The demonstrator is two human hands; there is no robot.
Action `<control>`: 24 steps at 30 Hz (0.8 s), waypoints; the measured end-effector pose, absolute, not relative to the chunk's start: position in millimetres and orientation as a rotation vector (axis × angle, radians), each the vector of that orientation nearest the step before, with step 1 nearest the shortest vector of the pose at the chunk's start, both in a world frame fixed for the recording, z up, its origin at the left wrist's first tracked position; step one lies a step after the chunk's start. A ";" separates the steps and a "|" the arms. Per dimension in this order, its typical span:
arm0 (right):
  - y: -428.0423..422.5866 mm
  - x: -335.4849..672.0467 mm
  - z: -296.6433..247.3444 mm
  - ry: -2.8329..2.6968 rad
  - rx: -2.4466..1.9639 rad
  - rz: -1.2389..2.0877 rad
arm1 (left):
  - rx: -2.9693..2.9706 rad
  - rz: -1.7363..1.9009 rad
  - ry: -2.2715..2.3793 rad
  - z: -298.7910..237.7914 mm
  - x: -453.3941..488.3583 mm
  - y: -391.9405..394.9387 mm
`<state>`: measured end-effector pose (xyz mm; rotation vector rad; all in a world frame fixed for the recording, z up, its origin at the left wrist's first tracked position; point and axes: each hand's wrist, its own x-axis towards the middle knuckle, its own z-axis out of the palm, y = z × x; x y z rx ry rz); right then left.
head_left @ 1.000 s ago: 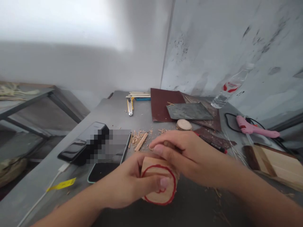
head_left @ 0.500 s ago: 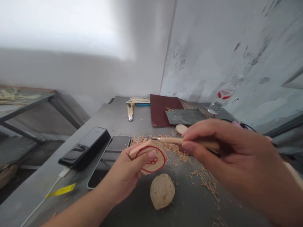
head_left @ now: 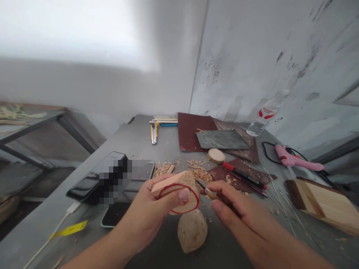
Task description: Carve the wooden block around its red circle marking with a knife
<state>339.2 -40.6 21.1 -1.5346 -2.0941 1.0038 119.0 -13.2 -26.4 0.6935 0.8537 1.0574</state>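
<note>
My left hand (head_left: 150,213) is closed around a block of pale wood (head_left: 193,200), its thumb lying across the face. A red ring is drawn on that face, with a small red pattern inside, partly covered by the thumb. In my right hand (head_left: 241,216) is a carving knife (head_left: 208,191) with a wooden handle. Its dark tip is at the block's right edge; whether it touches I cannot tell. Below the block lies a rounded piece of wood (head_left: 192,233) on the table. Wood shavings (head_left: 200,174) are scattered behind the block.
At the left are a black device (head_left: 86,183) with a white cable and a phone (head_left: 114,215). A utility knife (head_left: 153,133), sandpaper (head_left: 190,130) and a small wood slice (head_left: 216,155) lie farther back. Rightward are a red marker (head_left: 244,175), pink glue gun (head_left: 297,161), wooden board (head_left: 331,207) and water bottle (head_left: 265,115).
My right hand has moved down and left, bringing the knife from above the block to its right edge. The block is slightly lower. The marker, glue gun and board have come into view.
</note>
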 end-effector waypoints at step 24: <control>-35.6 338.2 22.0 -2.201 -1.257 0.993 | 0.893 0.910 0.791 -28.6 116.0 -25.5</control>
